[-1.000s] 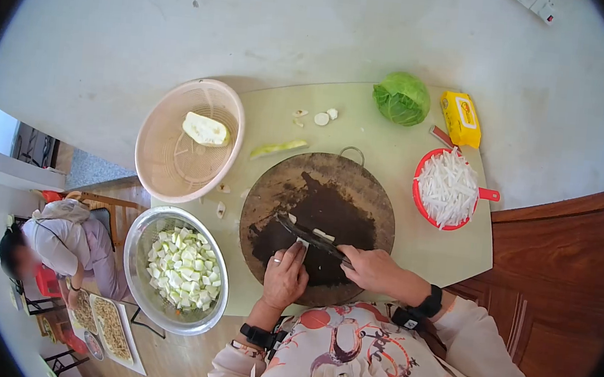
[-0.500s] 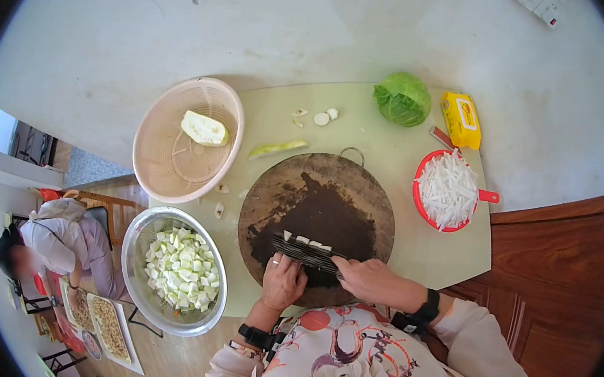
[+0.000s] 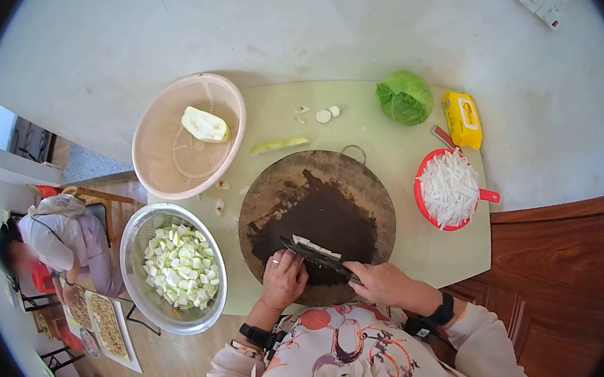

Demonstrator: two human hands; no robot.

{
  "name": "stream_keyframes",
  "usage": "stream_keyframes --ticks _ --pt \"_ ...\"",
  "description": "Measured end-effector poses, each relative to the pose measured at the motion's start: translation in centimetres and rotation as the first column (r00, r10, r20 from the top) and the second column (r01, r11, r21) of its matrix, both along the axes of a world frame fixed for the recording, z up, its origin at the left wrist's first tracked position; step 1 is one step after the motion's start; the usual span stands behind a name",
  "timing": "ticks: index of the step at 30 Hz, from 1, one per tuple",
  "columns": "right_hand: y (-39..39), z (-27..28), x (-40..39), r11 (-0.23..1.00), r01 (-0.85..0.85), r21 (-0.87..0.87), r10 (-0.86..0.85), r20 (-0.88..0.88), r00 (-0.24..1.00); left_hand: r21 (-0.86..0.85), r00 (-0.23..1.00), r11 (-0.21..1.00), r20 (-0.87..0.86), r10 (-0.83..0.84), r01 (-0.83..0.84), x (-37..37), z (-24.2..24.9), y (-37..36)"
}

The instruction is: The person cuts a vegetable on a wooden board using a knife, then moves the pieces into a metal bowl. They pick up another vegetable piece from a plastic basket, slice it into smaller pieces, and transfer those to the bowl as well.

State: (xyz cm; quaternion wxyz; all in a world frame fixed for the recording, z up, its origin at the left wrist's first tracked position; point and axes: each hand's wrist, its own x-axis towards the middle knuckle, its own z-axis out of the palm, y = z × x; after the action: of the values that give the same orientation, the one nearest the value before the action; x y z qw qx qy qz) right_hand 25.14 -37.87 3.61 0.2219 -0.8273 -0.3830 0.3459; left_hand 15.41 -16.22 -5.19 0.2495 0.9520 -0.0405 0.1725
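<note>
My right hand (image 3: 383, 285) grips the handle of a dark cleaver (image 3: 326, 258) over the round wooden chopping board (image 3: 381, 211). A short row of pale white vegetable pieces (image 3: 317, 247) lies along the far side of the blade. On the near side, my left hand (image 3: 283, 281) has its fingers curled close against the blade near its left end. Whatever those fingers hold is hidden by the hand and the cleaver. To the left, a metal colander (image 3: 131, 274) contains many pale green-edged chunks (image 3: 181, 268).
A pink basket (image 3: 147, 146) holds a peeled gourd piece (image 3: 205, 125). Green peel (image 3: 279, 145) and white scraps lie behind the board. A cabbage (image 3: 405, 98), yellow wipes pack (image 3: 463, 120) and red strainer of white strips (image 3: 447, 188) stand right. Another person (image 3: 64, 238) works at far left.
The cleaver and my right hand have shifted slightly to the right, and the blade has turned so less of its face shows. My left hand stays nearly in place.
</note>
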Motion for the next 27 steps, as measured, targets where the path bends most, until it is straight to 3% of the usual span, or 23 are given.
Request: stream_keyframes --ticks 14,16,19,22,27 --pt "1.8 0.7 0.3 0.997 -0.051 -0.051 0.052 0.008 0.999 -0.042 1.0 0.999 0.016 -0.014 0.015 0.1 -0.2 0.1" --pt "2.9 -1.2 -0.3 0.997 -0.073 0.022 0.069 0.151 0.986 -0.026 1.0 1.0 0.024 -0.009 0.009 0.1 -0.1 0.1" --pt "3.8 -2.7 -0.6 0.997 -0.034 0.063 0.021 0.185 0.982 -0.014 1.0 1.0 0.003 -0.023 0.023 -0.2 -0.3 0.2" --pt "3.2 -2.0 0.1 0.989 0.083 0.123 -0.095 0.091 0.991 -0.033 1.0 0.999 0.028 0.003 -0.002 0.2 0.2 0.0" --pt "0.8 0.3 0.2 0.997 0.016 0.078 -0.019 0.046 0.999 -0.015 0.999 1.0 0.036 -0.004 0.004 -0.2 -0.6 0.1"
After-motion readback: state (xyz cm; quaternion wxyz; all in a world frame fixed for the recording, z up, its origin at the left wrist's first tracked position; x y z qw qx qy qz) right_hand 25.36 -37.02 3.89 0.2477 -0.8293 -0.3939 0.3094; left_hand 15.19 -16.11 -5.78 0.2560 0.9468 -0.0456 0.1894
